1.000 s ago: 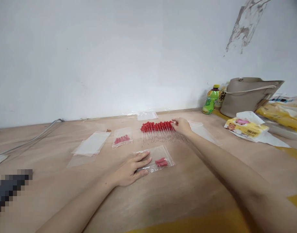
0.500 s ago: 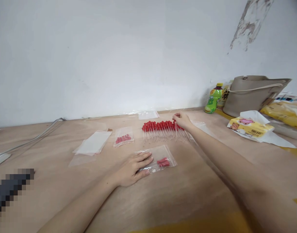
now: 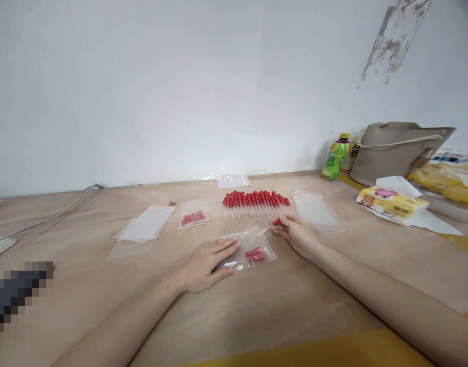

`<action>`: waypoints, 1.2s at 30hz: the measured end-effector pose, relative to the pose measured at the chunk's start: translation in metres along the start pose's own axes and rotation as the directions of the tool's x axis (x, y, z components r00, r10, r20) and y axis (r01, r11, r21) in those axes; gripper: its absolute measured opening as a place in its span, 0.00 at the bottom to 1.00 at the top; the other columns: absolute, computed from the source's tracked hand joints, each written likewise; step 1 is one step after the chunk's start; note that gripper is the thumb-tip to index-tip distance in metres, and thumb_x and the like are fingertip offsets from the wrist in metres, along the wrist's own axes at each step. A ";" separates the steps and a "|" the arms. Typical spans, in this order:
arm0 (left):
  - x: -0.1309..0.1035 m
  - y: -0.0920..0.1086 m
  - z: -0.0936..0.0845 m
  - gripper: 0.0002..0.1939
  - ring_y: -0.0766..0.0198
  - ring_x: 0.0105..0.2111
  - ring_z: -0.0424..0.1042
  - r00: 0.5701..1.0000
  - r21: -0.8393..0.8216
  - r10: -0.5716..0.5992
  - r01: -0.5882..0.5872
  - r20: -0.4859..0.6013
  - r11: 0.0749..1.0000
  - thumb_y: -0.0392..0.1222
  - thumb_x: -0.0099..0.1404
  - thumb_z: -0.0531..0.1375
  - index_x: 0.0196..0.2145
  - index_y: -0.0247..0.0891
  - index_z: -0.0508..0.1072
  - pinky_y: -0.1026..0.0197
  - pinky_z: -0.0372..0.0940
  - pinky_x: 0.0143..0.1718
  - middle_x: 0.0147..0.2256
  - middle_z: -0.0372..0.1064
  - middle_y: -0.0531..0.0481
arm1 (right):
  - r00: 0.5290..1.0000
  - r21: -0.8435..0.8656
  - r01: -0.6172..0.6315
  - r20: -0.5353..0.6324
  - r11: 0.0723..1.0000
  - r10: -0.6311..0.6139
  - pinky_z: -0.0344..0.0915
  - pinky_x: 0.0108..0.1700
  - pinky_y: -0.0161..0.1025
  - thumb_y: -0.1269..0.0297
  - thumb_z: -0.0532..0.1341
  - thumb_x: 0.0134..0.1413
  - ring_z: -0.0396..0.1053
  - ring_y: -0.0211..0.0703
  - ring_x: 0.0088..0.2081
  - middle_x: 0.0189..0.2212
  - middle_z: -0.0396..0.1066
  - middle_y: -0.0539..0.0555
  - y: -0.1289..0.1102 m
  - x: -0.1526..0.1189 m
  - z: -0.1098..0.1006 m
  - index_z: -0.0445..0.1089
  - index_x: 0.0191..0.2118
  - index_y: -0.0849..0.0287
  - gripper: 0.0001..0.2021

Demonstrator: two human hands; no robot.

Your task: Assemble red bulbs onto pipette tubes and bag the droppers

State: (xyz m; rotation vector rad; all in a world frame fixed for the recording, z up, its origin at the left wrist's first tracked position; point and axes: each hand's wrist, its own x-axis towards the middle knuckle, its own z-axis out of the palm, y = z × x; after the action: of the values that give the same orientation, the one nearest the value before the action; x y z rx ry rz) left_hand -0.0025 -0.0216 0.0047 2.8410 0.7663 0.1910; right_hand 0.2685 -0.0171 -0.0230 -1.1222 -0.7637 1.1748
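Note:
My left hand (image 3: 213,262) lies flat with its fingers spread on the left part of a clear zip bag (image 3: 267,251). Red-bulbed pieces (image 3: 256,254) show inside that bag. Pinched in my right hand (image 3: 295,234) is a red-bulbed dropper (image 3: 276,221), its thin clear stem pointing left and down over the bag's top right edge. Behind the bag lies a row of similar red-bulbed droppers (image 3: 257,199), stems toward me. A smaller clear bag (image 3: 193,209) with several red bulbs rests left of the row.
Flat clear bags (image 3: 152,223) lie at the left, others (image 3: 318,211) at the right. Farther right stand a green bottle (image 3: 336,157), a grey bag (image 3: 394,158) and a yellow tissue pack (image 3: 392,204). A cable (image 3: 71,203) runs along the left.
My right hand has moved from the right end of the dropper row toward me, down to the bag's upper right edge, carrying one dropper. My left hand has stayed in place.

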 end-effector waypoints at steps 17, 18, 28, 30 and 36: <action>-0.001 0.001 0.000 0.29 0.53 0.59 0.46 1.000 -0.017 -0.015 0.015 -0.020 1.000 0.52 0.65 0.46 0.61 0.48 0.40 0.48 0.47 0.56 0.61 0.39 0.49 | 0.888 -0.557 0.418 0.417 0.717 -0.194 0.60 0.27 0.35 0.56 0.61 0.42 0.65 0.40 0.25 0.22 0.70 0.50 0.019 -0.013 0.014 0.71 0.24 0.58 0.10; -0.001 0.001 0.001 0.29 0.53 0.58 0.46 1.000 -0.015 -0.015 0.014 -0.023 1.000 0.52 0.65 0.45 0.61 0.48 0.40 0.49 0.48 0.56 0.61 0.39 0.49 | 0.886 -0.540 0.404 0.432 0.738 -0.169 0.61 0.27 0.35 0.56 0.60 0.43 0.65 0.40 0.26 0.23 0.70 0.50 0.019 -0.014 0.015 0.71 0.24 0.57 0.10; 0.000 -0.001 0.000 0.27 0.55 0.59 0.46 1.000 -0.009 -0.003 0.002 -0.017 1.000 0.52 0.65 0.46 0.59 0.45 0.48 0.49 0.47 0.57 0.61 0.41 0.48 | 0.887 -0.879 0.349 0.199 0.325 -0.416 0.60 0.33 0.33 0.65 0.57 0.44 0.66 0.38 0.29 0.27 0.72 0.51 -0.030 0.043 -0.007 0.72 0.28 0.59 0.07; 0.001 -0.002 0.000 0.26 0.55 0.59 0.47 1.000 -0.007 0.002 -0.002 -0.013 1.000 0.51 0.65 0.46 0.59 0.45 0.49 0.49 0.47 0.57 0.61 0.42 0.48 | 0.884 -0.906 0.281 0.116 0.316 -0.453 0.60 0.34 0.35 0.65 0.57 0.44 0.66 0.40 0.30 0.28 0.72 0.54 -0.037 0.067 -0.012 0.72 0.32 0.61 0.09; 0.000 -0.005 0.003 0.25 0.57 0.59 0.46 1.000 -0.023 0.019 -0.020 -0.017 1.000 0.51 0.66 0.46 0.59 0.44 0.50 0.51 0.47 0.57 0.60 0.43 0.48 | 0.887 -0.927 0.151 -0.026 0.343 -0.461 0.60 0.37 0.36 0.58 0.59 0.43 0.68 0.44 0.35 0.31 0.72 0.58 -0.034 0.108 -0.012 0.73 0.31 0.60 0.12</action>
State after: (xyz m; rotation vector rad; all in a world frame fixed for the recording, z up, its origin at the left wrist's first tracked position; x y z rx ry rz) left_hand -0.0041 -0.0179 0.0010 2.8296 0.7351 0.2251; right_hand 0.3175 0.0842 -0.0032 -1.8913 -1.3984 0.1142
